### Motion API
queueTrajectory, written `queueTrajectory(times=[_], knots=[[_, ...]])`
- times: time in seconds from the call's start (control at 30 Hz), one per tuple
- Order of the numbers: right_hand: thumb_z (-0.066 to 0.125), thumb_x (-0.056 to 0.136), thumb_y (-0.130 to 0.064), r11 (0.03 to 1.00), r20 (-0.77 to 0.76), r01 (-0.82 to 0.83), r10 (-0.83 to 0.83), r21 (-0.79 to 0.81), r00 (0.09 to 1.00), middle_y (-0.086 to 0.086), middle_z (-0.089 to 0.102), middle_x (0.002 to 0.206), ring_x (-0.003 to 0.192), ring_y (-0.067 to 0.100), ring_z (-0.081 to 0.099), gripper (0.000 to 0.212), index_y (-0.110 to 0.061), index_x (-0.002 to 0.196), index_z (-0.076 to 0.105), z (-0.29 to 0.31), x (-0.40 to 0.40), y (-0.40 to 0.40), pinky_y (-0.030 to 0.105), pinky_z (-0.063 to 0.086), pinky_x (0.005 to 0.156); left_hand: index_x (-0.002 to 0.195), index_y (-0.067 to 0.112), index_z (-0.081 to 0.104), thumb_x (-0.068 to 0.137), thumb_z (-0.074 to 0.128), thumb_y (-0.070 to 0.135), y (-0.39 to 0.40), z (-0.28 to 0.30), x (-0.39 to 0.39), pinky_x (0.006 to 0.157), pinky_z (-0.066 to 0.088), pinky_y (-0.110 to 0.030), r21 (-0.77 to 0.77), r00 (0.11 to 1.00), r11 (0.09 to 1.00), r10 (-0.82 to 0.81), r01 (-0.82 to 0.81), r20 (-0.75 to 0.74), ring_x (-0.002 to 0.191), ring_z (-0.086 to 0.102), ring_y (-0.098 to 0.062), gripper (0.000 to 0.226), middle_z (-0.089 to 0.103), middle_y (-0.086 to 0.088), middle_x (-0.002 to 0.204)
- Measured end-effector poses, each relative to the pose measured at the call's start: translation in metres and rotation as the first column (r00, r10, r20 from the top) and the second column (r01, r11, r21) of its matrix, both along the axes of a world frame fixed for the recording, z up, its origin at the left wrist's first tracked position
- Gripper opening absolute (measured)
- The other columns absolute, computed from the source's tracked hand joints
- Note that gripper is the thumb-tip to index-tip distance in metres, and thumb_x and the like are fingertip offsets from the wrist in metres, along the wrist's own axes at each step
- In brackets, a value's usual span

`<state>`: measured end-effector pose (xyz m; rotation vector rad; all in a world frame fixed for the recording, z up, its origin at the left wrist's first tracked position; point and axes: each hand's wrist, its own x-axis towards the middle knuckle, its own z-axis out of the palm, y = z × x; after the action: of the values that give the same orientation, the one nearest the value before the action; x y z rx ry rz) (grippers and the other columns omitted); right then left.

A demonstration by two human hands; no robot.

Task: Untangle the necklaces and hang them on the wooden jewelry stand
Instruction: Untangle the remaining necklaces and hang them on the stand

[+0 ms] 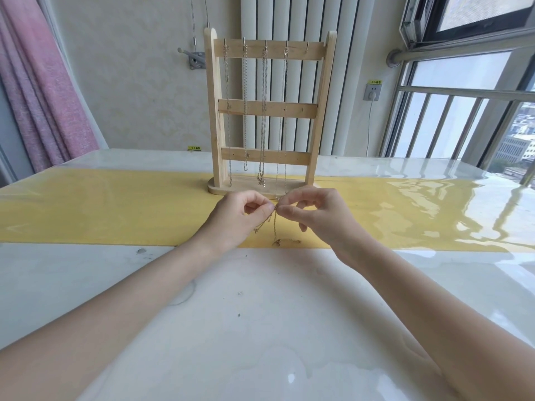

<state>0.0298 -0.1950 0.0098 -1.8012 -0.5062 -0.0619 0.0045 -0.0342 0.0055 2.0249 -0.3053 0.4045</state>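
Observation:
The wooden jewelry stand (267, 110) rises upright at the back of the yellow runner (115, 209), with three cross slats and hooks along the top one. Several thin chains (264, 117) hang from those hooks down to the base; the rightmost hook is bare. Just in front of the base, my left hand (237, 217) and my right hand (315, 212) meet fingertip to fingertip, both pinching a thin gold necklace (275, 227). Its loose lengths dangle below my fingers and trail onto the runner.
A glossy white table (260, 328) spreads toward me, with glare on its right side. Behind the stand are a white ribbed radiator, a wall socket (372, 92) with a cord, a pink curtain (43, 91) at left and window bars at right.

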Motion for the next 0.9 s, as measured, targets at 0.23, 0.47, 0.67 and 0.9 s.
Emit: queueTrajectory(times=[0.23, 0.47, 0.67, 0.9], knots=[[0.072, 0.08, -0.015, 0.994, 0.118, 0.02, -0.006, -0.111, 0.993, 0.001, 0.061, 0.091, 0.081, 0.012, 0.051, 0.016, -0.024, 0.068, 0.066, -0.004, 0.002, 0.003, 0.03, 0.042, 0.07, 0.076, 0.027, 0.06, 0.091, 0.058, 0.019, 0.001, -0.003, 0.003, 0.06, 0.039, -0.015, 0.068, 0.999, 0.997, 0.049, -0.048, -0.018, 0.063, 0.049, -0.001, 0.018, 0.059, 0.009, 0.073], [0.069, 0.076, -0.009, 0.981, 0.201, 0.058, -0.02, -0.187, 0.979, -0.009, 0.052, 0.084, 0.079, 0.006, 0.049, 0.02, -0.023, 0.065, 0.058, -0.005, -0.001, 0.006, 0.019, 0.04, 0.072, 0.081, 0.018, 0.061, 0.091, 0.058, 0.017, -0.003, 0.0, -0.008, 0.058, 0.033, -0.007, 0.21, 0.995, 0.974, 0.066, -0.08, 0.074, 0.061, 0.047, 0.009, 0.01, 0.052, 0.017, 0.07], [0.062, 0.068, -0.029, 0.971, 0.248, 0.064, -0.005, -0.231, 0.969, -0.012, 0.048, 0.083, 0.077, 0.002, 0.049, 0.011, -0.024, 0.064, 0.053, -0.011, 0.001, 0.007, 0.012, 0.034, 0.062, 0.082, 0.02, 0.054, 0.093, 0.054, 0.017, -0.007, -0.001, -0.011, 0.071, 0.032, -0.012, 0.341, 0.983, 0.935, 0.038, -0.099, 0.181, 0.087, 0.045, -0.011, 0.011, 0.049, 0.017, 0.08], [0.067, 0.081, -0.011, 0.979, 0.206, 0.044, -0.002, -0.199, 0.979, -0.008, 0.053, 0.087, 0.079, 0.002, 0.05, 0.02, -0.025, 0.069, 0.059, -0.011, 0.003, 0.004, 0.02, 0.04, 0.072, 0.086, 0.018, 0.057, 0.094, 0.053, 0.017, -0.005, 0.001, -0.007, 0.058, 0.034, -0.007, 0.155, 0.997, 0.987, 0.031, -0.041, 0.072, 0.061, 0.048, 0.008, 0.01, 0.053, 0.015, 0.076]])
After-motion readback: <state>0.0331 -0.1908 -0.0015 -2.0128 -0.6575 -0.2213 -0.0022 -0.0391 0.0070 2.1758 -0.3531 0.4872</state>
